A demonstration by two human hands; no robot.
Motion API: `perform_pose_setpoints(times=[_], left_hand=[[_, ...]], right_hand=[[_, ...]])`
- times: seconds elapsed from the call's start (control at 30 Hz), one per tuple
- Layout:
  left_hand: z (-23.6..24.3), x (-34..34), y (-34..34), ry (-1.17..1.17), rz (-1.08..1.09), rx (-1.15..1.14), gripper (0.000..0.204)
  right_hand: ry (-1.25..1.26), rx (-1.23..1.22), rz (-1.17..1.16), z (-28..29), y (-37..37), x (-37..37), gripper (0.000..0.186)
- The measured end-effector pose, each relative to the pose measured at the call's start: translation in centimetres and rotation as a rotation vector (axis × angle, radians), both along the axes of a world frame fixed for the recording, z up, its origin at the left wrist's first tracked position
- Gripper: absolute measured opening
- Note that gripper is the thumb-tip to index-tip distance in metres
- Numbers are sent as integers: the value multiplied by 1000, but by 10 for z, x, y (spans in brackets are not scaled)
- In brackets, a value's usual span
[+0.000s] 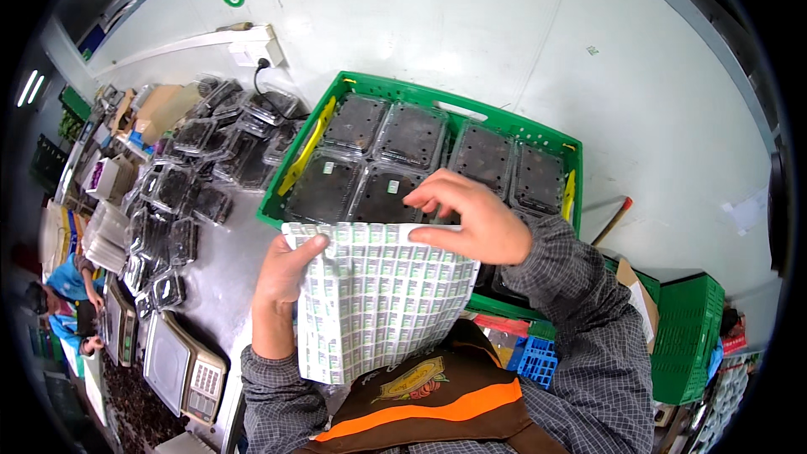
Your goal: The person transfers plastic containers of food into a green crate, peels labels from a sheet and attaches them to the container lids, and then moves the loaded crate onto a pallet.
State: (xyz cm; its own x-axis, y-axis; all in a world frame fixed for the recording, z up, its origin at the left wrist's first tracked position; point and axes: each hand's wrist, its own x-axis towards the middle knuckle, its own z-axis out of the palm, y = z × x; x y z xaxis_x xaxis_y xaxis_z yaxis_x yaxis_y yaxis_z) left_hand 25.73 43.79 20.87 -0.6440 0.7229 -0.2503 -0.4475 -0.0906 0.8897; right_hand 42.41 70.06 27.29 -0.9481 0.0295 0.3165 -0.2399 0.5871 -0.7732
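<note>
My left hand (pixel 284 273) grips a sheet of small green-and-white sticker labels (pixel 382 298) by its upper left edge, thumb on the front. The sheet hangs before my apron, slightly bowed. At its upper right edge is my right hand (pixel 475 219), its thumb at the sheet and its bent fingers raised apart from the thumb. Whether a loose label sits on a fingertip I cannot make out. Just beyond lies a green crate (pixel 437 99) of clear lidded plastic boxes with dark contents. Two front boxes (pixel 324 189) carry a small label each; my right hand partly covers others.
Many filled clear boxes (pixel 172 189) are piled on the metal table (pixel 223 256) at left. Weighing scales (pixel 181 370) stand nearer, with a person in blue (pixel 71 294) beyond them. A white wall rises behind the crate. Green crates (pixel 685 340) stand at right, near a red-tipped stick (pixel 614 220).
</note>
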Motion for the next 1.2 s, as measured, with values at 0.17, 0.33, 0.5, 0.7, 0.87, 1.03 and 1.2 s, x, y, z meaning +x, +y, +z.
perform_pose_setpoints(times=[0.17,0.33,0.5,0.7,0.87,1.03,1.2], left_hand=[[11,9,8,45,-36,49,20],[11,11,12,48,-32,43,18],[7,12,14,15,12,11,21],[5,11,27,-38,9,-27,25],[-15,0,22,40,94,-79,31],[-14,-2,-13,0,201,56,33],[-28,-9,-19,-86,186,94,30]], right_hand=[[41,216,-2,-2,-24,-15,33],[83,313,16,-3,-28,-20,30],[156,376,-30,-3,-35,-20,24],[284,450,-66,-9,-32,-18,17],[24,-97,15,3,3,6,12],[-636,-174,-151,-3,119,88,23],[-770,139,-213,-41,144,129,28]])
